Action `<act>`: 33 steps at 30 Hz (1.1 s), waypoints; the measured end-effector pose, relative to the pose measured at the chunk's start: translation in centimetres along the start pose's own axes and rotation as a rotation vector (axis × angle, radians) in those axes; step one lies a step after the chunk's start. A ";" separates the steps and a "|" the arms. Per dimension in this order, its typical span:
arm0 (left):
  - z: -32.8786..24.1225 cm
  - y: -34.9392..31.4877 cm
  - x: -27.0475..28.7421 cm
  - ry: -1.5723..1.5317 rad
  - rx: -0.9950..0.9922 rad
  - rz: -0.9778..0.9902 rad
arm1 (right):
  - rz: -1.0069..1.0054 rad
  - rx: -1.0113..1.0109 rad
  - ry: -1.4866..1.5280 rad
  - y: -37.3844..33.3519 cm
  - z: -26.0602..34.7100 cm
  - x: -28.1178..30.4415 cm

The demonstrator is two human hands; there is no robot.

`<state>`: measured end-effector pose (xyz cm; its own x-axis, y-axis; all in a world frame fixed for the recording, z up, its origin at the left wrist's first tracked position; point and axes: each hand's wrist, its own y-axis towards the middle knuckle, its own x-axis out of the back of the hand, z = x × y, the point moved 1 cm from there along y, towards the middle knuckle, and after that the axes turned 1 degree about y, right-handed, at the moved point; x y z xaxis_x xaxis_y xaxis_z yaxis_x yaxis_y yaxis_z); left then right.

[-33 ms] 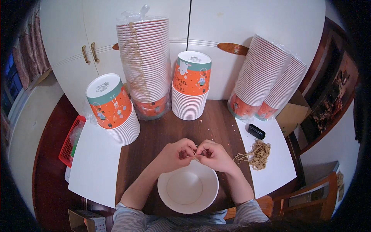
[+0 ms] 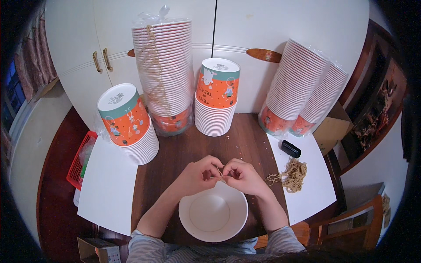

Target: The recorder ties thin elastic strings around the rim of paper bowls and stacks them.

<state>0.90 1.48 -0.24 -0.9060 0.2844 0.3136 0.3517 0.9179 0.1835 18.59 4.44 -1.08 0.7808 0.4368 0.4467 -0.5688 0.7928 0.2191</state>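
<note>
The left hand (image 2: 202,175) and right hand (image 2: 242,176) hide most of the bit of string (image 2: 220,171) pinched in their fingertips — it is too thin to tell if it has a knot. They also cover part of the far rim of the tub (image 2: 213,212), and the tub's outside is mostly hidden. The small black thing (image 2: 291,149) is too small to name, and so are the specks (image 2: 241,158). In the tangle (image 2: 294,176) no ends can be picked out. The cup stacks (image 2: 299,81) hide part of the brown box (image 2: 335,131). The bottom edge cuts off the lap (image 2: 206,253) — and the dark rim swallows some of the curtain (image 2: 33,57).
</note>
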 end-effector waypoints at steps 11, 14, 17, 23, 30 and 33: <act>0.3 0.2 0.5 -0.169 0.030 0.121 | 0.084 0.004 0.141 0.0 -0.4 -0.2; 0.4 0.2 0.6 -0.388 0.119 0.156 | 0.107 0.046 0.162 0.0 0.1 -0.4; 1.1 0.2 0.9 -0.442 0.083 0.187 | 0.035 0.064 0.117 0.0 1.2 -0.3; 0.8 0.3 1.0 -0.371 0.075 0.146 | -0.119 0.239 -0.029 -0.3 1.6 0.0; 1.2 0.3 1.0 -0.312 0.051 0.130 | -0.098 0.287 -0.152 -0.3 2.2 0.2; 1.0 0.3 0.9 -0.291 0.046 0.124 | -0.092 0.315 -0.171 -0.3 1.5 0.1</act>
<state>-0.05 2.24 -0.83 -0.8885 0.4562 0.0502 0.4589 0.8809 0.1158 18.50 3.58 0.24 0.7929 0.2711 0.5457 -0.5708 0.6439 0.5095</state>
